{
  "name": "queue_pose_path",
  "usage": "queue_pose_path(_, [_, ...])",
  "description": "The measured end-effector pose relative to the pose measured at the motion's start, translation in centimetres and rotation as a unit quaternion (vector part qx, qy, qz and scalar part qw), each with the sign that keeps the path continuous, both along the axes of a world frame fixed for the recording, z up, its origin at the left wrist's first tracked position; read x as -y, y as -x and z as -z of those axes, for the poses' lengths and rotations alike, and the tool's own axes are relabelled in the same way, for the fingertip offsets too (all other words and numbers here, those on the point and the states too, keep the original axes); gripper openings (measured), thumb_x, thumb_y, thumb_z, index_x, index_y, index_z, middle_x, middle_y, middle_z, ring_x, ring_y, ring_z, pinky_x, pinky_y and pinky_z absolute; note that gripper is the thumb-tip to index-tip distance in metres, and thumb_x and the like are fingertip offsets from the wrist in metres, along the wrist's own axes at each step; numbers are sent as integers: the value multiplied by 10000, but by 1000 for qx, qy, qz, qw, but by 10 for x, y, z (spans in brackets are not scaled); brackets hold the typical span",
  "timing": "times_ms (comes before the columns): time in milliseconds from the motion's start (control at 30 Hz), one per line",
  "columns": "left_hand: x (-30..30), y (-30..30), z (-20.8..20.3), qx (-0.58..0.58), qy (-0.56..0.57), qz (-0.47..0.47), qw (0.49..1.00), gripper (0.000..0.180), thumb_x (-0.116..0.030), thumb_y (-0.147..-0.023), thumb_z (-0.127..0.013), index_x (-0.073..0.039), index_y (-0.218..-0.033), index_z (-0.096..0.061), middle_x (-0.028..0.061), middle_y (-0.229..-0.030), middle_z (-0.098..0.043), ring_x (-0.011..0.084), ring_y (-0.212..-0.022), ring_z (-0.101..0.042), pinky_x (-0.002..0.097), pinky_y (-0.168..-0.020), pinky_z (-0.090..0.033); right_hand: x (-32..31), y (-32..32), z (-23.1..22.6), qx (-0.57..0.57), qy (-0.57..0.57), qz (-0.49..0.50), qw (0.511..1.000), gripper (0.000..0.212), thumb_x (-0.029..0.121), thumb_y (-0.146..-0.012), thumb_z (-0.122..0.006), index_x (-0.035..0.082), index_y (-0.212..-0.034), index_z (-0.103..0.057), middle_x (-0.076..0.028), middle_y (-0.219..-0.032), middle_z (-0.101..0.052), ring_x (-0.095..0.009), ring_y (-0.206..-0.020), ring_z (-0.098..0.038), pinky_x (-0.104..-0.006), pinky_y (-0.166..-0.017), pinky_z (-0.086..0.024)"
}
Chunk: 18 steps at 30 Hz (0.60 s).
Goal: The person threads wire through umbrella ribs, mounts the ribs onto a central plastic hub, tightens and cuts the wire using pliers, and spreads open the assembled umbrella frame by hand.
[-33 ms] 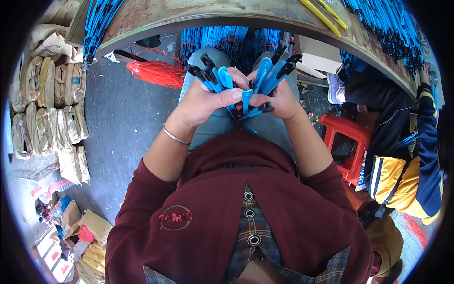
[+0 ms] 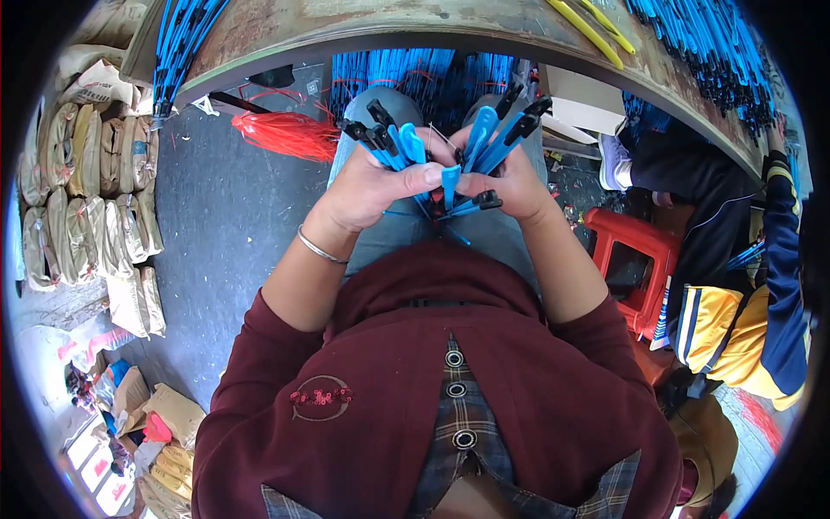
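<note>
Over my lap, both hands hold a spread bundle of slim blue rods point(image 2: 489, 130) with black end pieces. My left hand point(image 2: 367, 182) is closed round the left part of the bundle, its thumb pressed toward the middle. On the other side, my right hand point(image 2: 517, 183) grips the right part, its thumb tip near the left one. Between the thumbs stands one short blue flat end point(image 2: 450, 183). A thin wire-like piece point(image 2: 441, 134) crosses just beyond it, by my fingers. The lower ends of the bundle are mostly hidden by my hands.
Ahead is a worn wooden table point(image 2: 346, 22) with yellow-handled pliers point(image 2: 596, 30) and piles of blue rods point(image 2: 709, 52). Red plastic strands point(image 2: 285, 134) hang below its edge. Right are a red stool point(image 2: 635, 268) and another person's sleeve point(image 2: 782, 285). Wrapped packages point(image 2: 95, 229) are stacked left.
The thin wire-like piece beyond my thumbs shows more clearly and is tilted differently. The lowest black-ended rod at the right has shifted slightly. Both hands keep their grip.
</note>
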<state>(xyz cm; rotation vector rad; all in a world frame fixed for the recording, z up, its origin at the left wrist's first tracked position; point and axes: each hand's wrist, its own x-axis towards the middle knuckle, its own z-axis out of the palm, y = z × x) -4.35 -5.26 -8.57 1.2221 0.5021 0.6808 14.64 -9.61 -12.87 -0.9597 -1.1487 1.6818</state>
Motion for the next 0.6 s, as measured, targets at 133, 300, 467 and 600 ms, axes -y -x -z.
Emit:
queue_pose_path(133, [-4,2,5,17,26,37,999,329,-292,-740,-689,8,-836,-591,90,-830,-548,176,-786,-512,287,-710,-409,-5,6,1,-47,-68,21,996,594,214,-648,-774,17,-1128,-485,-21,-951,-559,-132,-917,-540,-288,-824,-425])
queue_pose_path(300, [0,1,5,-6,11,-9,1000,225,-207,-754,-692,-14,-815,-594,46,-797,-560,136,-735,-516,260,-676,-417,-1,12,-4,-22,0,89,996,692,249,-649,-783,26,-1200,-428,-16,-1006,-539,-113,-923,-527,-276,-837,-420])
queue_pose_path(467, [4,-1,5,-4,5,-67,998,126,-126,-770,-686,-42,-766,-592,-11,-732,-564,80,-681,-507,228,-634,-416,3,33,-13,-12,-37,211,977,546,141,-702,-732,24,-1148,-438,-17,-947,-568,-102,-840,-548,-254,-752,-451])
queue_pose_path(600, [10,2,13,-3,49,-134,990,187,-170,-753,-698,-22,-795,-591,27,-758,-548,115,-717,-512,244,-654,-410,13,54,-14,11,-50,319,947,486,93,-720,-711,26,-1121,-444,-20,-920,-582,-95,-779,-551,-251,-705,-462])
